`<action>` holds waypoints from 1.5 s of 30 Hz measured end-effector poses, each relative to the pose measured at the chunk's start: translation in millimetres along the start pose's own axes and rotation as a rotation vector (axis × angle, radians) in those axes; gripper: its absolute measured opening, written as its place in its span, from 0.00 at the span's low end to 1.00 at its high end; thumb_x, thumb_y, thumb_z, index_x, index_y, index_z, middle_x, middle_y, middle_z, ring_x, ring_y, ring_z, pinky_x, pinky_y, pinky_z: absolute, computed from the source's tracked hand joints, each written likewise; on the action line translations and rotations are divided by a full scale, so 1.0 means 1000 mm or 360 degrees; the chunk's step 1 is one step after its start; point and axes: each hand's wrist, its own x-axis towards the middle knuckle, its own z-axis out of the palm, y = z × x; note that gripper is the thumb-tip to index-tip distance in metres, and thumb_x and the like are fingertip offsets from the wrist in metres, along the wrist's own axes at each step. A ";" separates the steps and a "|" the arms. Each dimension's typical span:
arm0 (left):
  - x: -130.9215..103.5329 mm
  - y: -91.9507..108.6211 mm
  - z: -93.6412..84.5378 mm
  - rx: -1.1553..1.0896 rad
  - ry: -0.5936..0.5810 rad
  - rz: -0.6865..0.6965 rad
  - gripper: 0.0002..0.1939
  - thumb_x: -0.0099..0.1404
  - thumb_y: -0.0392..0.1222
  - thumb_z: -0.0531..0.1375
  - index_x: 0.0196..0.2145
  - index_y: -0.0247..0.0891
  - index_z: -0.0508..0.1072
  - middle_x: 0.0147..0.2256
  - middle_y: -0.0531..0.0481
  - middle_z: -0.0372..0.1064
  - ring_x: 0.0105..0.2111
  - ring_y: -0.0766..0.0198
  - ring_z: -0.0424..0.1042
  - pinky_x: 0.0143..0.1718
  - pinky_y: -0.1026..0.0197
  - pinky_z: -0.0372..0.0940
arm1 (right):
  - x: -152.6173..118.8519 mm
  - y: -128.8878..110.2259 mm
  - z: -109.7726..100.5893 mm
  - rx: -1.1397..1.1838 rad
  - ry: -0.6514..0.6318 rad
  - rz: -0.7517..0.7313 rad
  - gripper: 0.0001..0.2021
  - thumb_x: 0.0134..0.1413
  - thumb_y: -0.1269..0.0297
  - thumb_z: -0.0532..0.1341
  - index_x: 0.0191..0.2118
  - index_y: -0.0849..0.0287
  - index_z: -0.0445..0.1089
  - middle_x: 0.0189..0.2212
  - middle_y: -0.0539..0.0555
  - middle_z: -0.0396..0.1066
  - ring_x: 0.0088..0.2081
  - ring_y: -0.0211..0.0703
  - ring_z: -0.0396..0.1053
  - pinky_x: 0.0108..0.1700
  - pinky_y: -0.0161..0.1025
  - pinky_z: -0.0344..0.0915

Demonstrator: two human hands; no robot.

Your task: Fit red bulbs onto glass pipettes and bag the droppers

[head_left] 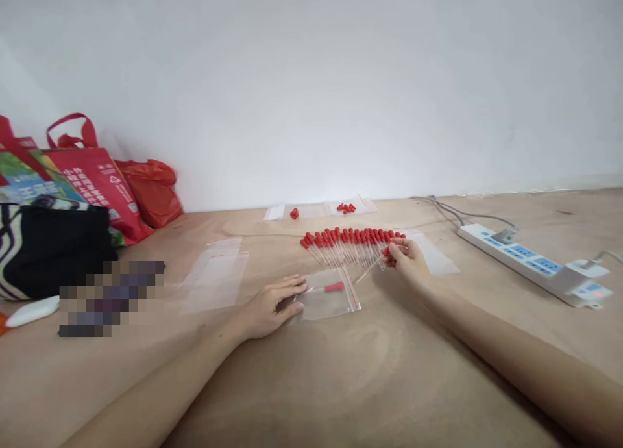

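My left hand (272, 306) rests on the table with its thumb and fingers apart, touching the left edge of a clear zip bag (316, 307). Inside that bag lies a red-tipped stick (333, 286). In my right hand (407, 261), thumb and fingers pinch another red-tipped stick (370, 269), its pale end pointing down and left toward the bag's opening. Behind the bag, a row of several red-tipped sticks (343, 239) is fanned out side by side, the red ends facing the wall.
Flat clear bags (217, 276) lie at the left, another bag (435, 253) beyond my right hand. Bags with red pieces (346, 208) are near the wall. A power strip (530, 263) with cables is right; shopping bags (104, 182) and a black bag (58, 247) stand left.
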 end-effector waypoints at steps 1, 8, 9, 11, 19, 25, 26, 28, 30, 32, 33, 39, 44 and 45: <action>0.001 0.001 0.000 0.0006 0.0002 0.0000 0.20 0.62 0.46 0.51 0.51 0.38 0.63 0.53 0.46 0.58 0.55 0.60 0.53 0.54 0.53 0.52 | -0.007 0.003 -0.001 0.0059 0.0005 0.0041 0.12 0.43 0.60 0.58 0.34 0.57 0.56 0.21 0.45 0.65 0.19 0.33 0.63 0.23 0.33 0.61; -0.002 0.005 -0.001 0.0042 0.0027 -0.0055 0.19 0.62 0.45 0.51 0.50 0.40 0.64 0.54 0.45 0.55 0.53 0.57 0.57 0.52 0.53 0.54 | -0.026 0.003 0.011 0.0277 -0.0094 0.0259 0.12 0.41 0.61 0.60 0.32 0.56 0.57 0.22 0.46 0.66 0.20 0.32 0.63 0.24 0.32 0.61; -0.002 0.005 0.000 0.0048 0.0041 -0.0053 0.19 0.61 0.45 0.52 0.50 0.40 0.65 0.54 0.44 0.55 0.52 0.57 0.58 0.52 0.53 0.55 | -0.029 0.002 0.012 0.0301 -0.0120 0.0276 0.12 0.40 0.61 0.60 0.32 0.56 0.57 0.22 0.46 0.66 0.21 0.33 0.64 0.25 0.33 0.62; -0.003 0.006 0.000 0.0057 0.0071 -0.0026 0.18 0.61 0.44 0.52 0.49 0.40 0.66 0.52 0.44 0.57 0.50 0.58 0.60 0.51 0.54 0.56 | -0.035 0.000 0.015 0.0343 -0.0172 0.0311 0.13 0.39 0.61 0.61 0.31 0.56 0.56 0.22 0.46 0.66 0.22 0.34 0.65 0.26 0.34 0.63; -0.002 0.004 0.002 0.0063 0.0114 0.0017 0.18 0.61 0.45 0.52 0.49 0.40 0.64 0.50 0.45 0.58 0.49 0.59 0.60 0.50 0.56 0.57 | -0.051 0.004 0.016 -0.0387 -0.0682 -0.0089 0.10 0.41 0.58 0.61 0.28 0.58 0.63 0.23 0.49 0.67 0.25 0.36 0.64 0.30 0.36 0.62; -0.002 0.004 0.002 0.0072 0.0109 0.0012 0.17 0.61 0.45 0.52 0.48 0.40 0.65 0.51 0.45 0.58 0.50 0.59 0.60 0.50 0.55 0.56 | -0.044 0.007 0.020 -0.0868 -0.0823 -0.0429 0.07 0.42 0.62 0.60 0.28 0.57 0.71 0.30 0.52 0.71 0.33 0.40 0.66 0.37 0.39 0.62; -0.002 0.005 0.002 0.0072 0.0110 0.0016 0.17 0.61 0.45 0.52 0.48 0.40 0.65 0.51 0.45 0.58 0.50 0.59 0.60 0.51 0.55 0.56 | -0.044 0.007 0.022 -0.0866 -0.0867 -0.0410 0.07 0.44 0.62 0.59 0.30 0.57 0.72 0.30 0.52 0.71 0.32 0.40 0.67 0.36 0.39 0.62; -0.002 0.005 0.002 0.0072 0.0113 0.0017 0.18 0.61 0.45 0.52 0.48 0.39 0.65 0.51 0.45 0.58 0.50 0.59 0.60 0.51 0.55 0.56 | -0.045 0.006 0.025 -0.0876 -0.0965 -0.0394 0.08 0.47 0.63 0.57 0.32 0.55 0.73 0.29 0.51 0.72 0.30 0.40 0.67 0.35 0.39 0.63; -0.002 0.005 0.002 0.0068 0.0120 0.0005 0.18 0.61 0.45 0.53 0.48 0.40 0.65 0.51 0.45 0.58 0.50 0.58 0.60 0.50 0.55 0.56 | -0.047 0.006 0.027 -0.0903 -0.1047 -0.0478 0.09 0.49 0.65 0.55 0.33 0.53 0.73 0.30 0.50 0.73 0.33 0.40 0.67 0.39 0.40 0.62; -0.002 0.004 0.003 0.0056 0.0127 -0.0005 0.18 0.61 0.45 0.53 0.48 0.40 0.65 0.51 0.45 0.58 0.50 0.58 0.60 0.50 0.55 0.57 | -0.048 0.006 0.027 -0.0916 -0.1092 -0.0588 0.10 0.49 0.66 0.55 0.34 0.51 0.73 0.33 0.50 0.73 0.37 0.41 0.67 0.43 0.42 0.60; -0.002 0.004 0.003 0.0049 0.0127 -0.0007 0.18 0.61 0.45 0.53 0.48 0.40 0.65 0.51 0.45 0.58 0.50 0.58 0.60 0.50 0.55 0.56 | -0.048 0.006 0.026 -0.0923 -0.1098 -0.0622 0.10 0.49 0.66 0.55 0.34 0.51 0.73 0.33 0.50 0.72 0.39 0.41 0.66 0.44 0.43 0.60; -0.001 0.004 0.001 0.0048 0.0085 -0.0032 0.18 0.61 0.45 0.52 0.49 0.40 0.65 0.52 0.45 0.57 0.50 0.59 0.60 0.51 0.55 0.56 | -0.014 -0.001 0.026 -0.1085 -0.0680 -0.0576 0.09 0.48 0.64 0.55 0.32 0.56 0.71 0.31 0.51 0.72 0.34 0.40 0.67 0.38 0.37 0.61; -0.003 0.004 0.000 0.0040 0.0130 -0.0013 0.17 0.62 0.44 0.51 0.48 0.39 0.66 0.52 0.44 0.58 0.52 0.58 0.58 0.52 0.54 0.55 | 0.035 -0.007 0.058 -0.1659 -0.0368 -0.0597 0.11 0.48 0.62 0.54 0.36 0.58 0.70 0.35 0.56 0.71 0.39 0.46 0.64 0.42 0.41 0.57; -0.003 0.005 0.000 0.0036 0.0148 -0.0004 0.17 0.62 0.44 0.51 0.47 0.38 0.66 0.51 0.44 0.59 0.51 0.58 0.59 0.51 0.54 0.56 | 0.041 -0.006 0.067 -0.1774 -0.0317 -0.0623 0.13 0.49 0.60 0.54 0.38 0.58 0.70 0.37 0.58 0.70 0.42 0.49 0.62 0.43 0.44 0.55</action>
